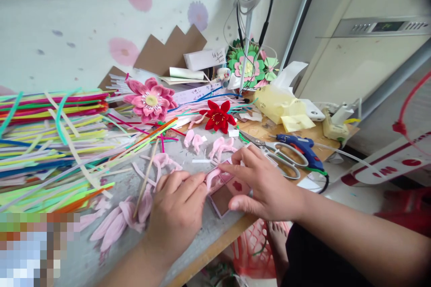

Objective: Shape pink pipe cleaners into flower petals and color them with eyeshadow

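Observation:
My left hand [177,208] and my right hand [261,179] meet over a small pink card [225,195] with a red mark that lies near the table's front edge. Between their fingertips they pinch a bent pink pipe cleaner petal [213,176]. The left fingers are curled closed on its left end. The right thumb and forefinger pinch its right end while the other fingers rest on the card. More pink bent petals [222,145] lie just beyond the hands, and a bundle of finished pink petals [116,222] lies to the left.
A big heap of coloured pipe cleaners [50,143] fills the left. A pink flower [150,100] and a red flower [218,116] sit behind. Scissors [281,157] and a blue glue gun [303,148] lie right, near yellow cloth [279,103]. A red basket [252,246] stands below.

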The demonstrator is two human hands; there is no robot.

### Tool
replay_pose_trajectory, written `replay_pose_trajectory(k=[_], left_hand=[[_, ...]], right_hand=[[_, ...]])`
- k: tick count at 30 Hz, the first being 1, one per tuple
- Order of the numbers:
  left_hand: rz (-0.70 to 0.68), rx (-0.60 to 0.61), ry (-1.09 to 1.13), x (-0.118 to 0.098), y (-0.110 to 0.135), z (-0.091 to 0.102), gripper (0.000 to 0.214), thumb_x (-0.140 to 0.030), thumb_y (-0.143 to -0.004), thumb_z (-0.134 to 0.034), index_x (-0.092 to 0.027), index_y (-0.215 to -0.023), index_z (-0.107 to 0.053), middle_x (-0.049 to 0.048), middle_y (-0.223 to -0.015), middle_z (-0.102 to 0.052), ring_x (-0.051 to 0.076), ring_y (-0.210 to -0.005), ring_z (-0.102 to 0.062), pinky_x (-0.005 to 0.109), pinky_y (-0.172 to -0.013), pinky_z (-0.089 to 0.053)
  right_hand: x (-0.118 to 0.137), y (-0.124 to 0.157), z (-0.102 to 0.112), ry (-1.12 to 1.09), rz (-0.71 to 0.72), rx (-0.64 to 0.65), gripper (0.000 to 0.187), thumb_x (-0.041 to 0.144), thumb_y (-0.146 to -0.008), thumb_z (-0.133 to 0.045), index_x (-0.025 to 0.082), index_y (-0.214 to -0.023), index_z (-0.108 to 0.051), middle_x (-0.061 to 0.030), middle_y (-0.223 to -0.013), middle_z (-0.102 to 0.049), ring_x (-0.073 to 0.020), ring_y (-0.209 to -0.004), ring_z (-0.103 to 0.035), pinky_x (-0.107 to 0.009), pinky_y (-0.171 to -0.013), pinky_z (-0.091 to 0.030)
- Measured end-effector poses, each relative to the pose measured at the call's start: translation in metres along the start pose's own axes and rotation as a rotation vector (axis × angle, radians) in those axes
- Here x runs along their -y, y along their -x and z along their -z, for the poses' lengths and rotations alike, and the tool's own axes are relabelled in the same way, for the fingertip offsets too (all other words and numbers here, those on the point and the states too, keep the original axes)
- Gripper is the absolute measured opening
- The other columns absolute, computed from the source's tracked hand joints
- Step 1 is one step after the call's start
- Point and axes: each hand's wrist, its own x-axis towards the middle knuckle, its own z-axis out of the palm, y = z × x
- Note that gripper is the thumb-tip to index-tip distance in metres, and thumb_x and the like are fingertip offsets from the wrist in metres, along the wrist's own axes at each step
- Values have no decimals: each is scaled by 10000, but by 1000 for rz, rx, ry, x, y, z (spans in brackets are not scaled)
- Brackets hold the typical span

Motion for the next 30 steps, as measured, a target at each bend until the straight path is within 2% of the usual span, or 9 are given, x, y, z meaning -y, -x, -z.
replay_pose_trajectory(k=[7, 11, 13, 16, 21, 24, 27, 30], left_hand=[[37, -34, -1, 1, -1, -2, 123, -124, -821, -541, -188, -864, -637, 17, -970, -706, 227, -828, -540, 384, -724, -379], [80, 0, 42, 6, -1, -3, 106, -126, -827, -531, -174, -779, -613, 31, -737, -666, 210, -742, -539, 365, -694, -378], [91, 12, 94, 8, -1, -4, 127, -139, -838, -524, -169, -735, -592, 24, -640, -609, 197, -694, -519, 348, -669, -377], [128, 21, 192, 10, 0, -6, 141, -166, -853, -523, -163, -721, -572, 19, -625, -557, 178, -659, -484, 316, -624, -366], [195, 17, 327, 10, -2, -5, 194, -222, -873, -507, -162, -694, -547, 11, -643, -507, 161, -662, -470, 282, -595, -362], [230, 21, 417, 10, -3, -5, 154, -216, -885, -484, -169, -790, -595, 2, -676, -518, 150, -688, -493, 261, -612, -387], [286, 42, 480, 13, -1, -8, 174, -209, -888, -479, -205, -970, -633, -3, -740, -554, 137, -728, -530, 243, -637, -414], [373, 13, 496, 16, 2, -12, 192, -215, -871, -508, -212, -997, -653, 1, -785, -578, 136, -754, -558, 243, -657, -431]], right_hand=[[1, 0, 0, -84, 43, -17, 556, 594, -814, -486, 181, -1172, -586, -87, -976, -478, -213, -872, -423, -399, -814, -382], [-16, 2, 3, -70, -4, -26, 462, 491, -870, -470, 182, -1195, -582, -102, -1016, -482, -214, -911, -436, -400, -838, -376], [-25, 3, 4, -38, -7, 53, 412, 464, -879, -471, 204, -1170, -602, -96, -998, -493, -210, -901, -436, -393, -833, -374], [-29, 4, 3, 49, 34, 194, 407, 533, -847, -484, 254, -1097, -642, -80, -958, -507, -210, -862, -417, -386, -805, -366], [-23, 1, -4, 132, 42, 293, 410, 602, -827, -451, 271, -925, -674, -61, -899, -507, -212, -837, -394, -384, -799, -333], [-20, -2, -7, 174, 17, 304, 440, 626, -826, -424, 263, -889, -665, -59, -888, -505, -214, -834, -393, -387, -799, -317], [-18, -4, -10, 223, -6, 306, 513, 667, -809, -398, 244, -962, -645, -68, -893, -510, -219, -834, -397, -388, -787, -314], [-16, -7, -14, 272, -27, 298, 585, 701, -800, -353, 215, -968, -632, -80, -905, -515, -229, -838, -405, -393, -770, -315]])
